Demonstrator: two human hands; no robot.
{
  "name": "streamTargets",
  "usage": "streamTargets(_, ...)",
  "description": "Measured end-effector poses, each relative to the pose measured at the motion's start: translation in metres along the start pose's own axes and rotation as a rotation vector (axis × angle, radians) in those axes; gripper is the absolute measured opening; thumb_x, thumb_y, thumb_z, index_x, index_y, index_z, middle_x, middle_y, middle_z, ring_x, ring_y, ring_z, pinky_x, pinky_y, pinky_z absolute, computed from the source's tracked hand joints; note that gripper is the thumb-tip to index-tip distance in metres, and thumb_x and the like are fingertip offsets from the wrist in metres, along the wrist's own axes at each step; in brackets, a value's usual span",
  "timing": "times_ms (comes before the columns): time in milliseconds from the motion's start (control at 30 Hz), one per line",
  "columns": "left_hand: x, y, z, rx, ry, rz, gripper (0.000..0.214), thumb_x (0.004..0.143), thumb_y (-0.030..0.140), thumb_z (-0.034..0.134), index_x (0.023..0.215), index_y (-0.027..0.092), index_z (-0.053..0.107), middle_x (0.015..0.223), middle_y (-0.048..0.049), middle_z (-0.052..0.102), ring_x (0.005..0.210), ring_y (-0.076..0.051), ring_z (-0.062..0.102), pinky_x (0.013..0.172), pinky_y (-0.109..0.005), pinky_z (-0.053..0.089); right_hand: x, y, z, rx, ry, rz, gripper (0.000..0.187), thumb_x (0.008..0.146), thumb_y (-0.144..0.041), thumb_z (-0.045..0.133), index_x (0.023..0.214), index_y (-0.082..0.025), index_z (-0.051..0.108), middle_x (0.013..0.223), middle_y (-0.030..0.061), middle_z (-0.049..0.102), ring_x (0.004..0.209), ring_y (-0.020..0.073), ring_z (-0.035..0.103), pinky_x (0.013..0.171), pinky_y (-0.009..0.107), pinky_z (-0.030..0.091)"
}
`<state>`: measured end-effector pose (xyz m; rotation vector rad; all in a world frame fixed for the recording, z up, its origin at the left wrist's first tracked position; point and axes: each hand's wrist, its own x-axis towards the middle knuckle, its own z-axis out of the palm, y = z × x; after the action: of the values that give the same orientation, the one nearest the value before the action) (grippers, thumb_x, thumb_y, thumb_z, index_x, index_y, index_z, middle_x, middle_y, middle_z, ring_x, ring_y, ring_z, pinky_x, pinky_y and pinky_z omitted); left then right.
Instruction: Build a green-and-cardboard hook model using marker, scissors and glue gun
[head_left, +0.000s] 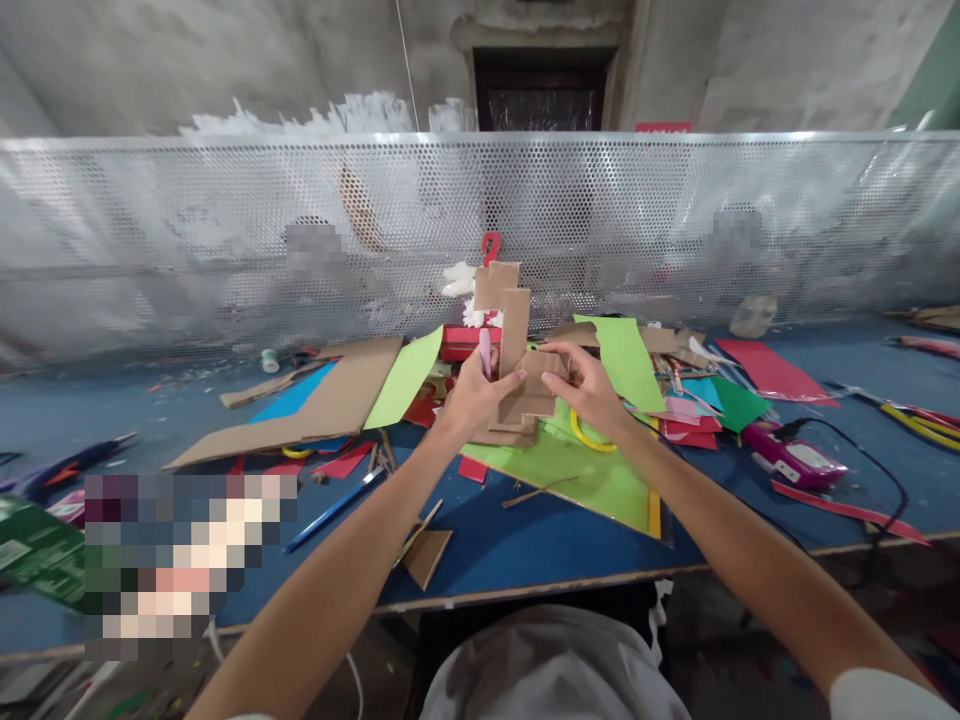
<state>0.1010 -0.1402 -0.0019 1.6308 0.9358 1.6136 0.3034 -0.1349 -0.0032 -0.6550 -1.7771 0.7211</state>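
Observation:
A stepped brown cardboard cutout (514, 325) stands roughly upright between my hands, above a light green sheet (585, 475). My left hand (474, 388) is closed on its left side, the thumb pressed to the front. A slim pale-purple object (484, 352) sticks up by the left fingers; its kind cannot be made out. On the right side my right hand (586, 382) pinches the cardboard between thumb and fingers. Just below that hand, partly hidden, is a yellow ring-shaped handle (589, 432).
Large cardboard (349, 395) and a blue pen (336, 510) lie left on the blue table (517, 550). Right are red paper (772, 368), a purple corded device (795, 457) and yellow-handled pliers (919, 425). A perforated metal screen (585, 230) stands behind. The lower left is pixelated.

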Motion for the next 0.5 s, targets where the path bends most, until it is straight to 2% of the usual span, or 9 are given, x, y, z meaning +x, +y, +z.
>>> streamTargets(167,-0.0015,0.0041,0.0031,-0.027,-0.022,0.044,0.035,0.072,0.032,0.088,0.093,0.020,0.062,0.080,-0.0007,0.064,0.081,-0.019,0.066,0.069,-0.029,0.056,0.0003,-0.0006,-0.0007,-0.040,0.033,-0.014,0.032,0.092,-0.039,0.066,0.121,-0.028,0.066,0.093,0.0037,0.066,0.070,0.0195,0.058,0.064,0.035,0.050)
streamTargets(500,0.0004,-0.0028,0.0008,0.028,0.003,0.020,0.033,0.073,0.034,0.087,0.084,0.019,0.059,0.073,0.0032,0.056,0.063,-0.011,0.053,0.058,-0.024,0.047,0.0013,0.0026,-0.0009,-0.029,0.035,0.000,0.032,0.090,-0.043,0.069,0.118,-0.027,0.066,0.075,-0.0001,0.059,0.064,0.0185,0.055,0.060,0.034,0.049)
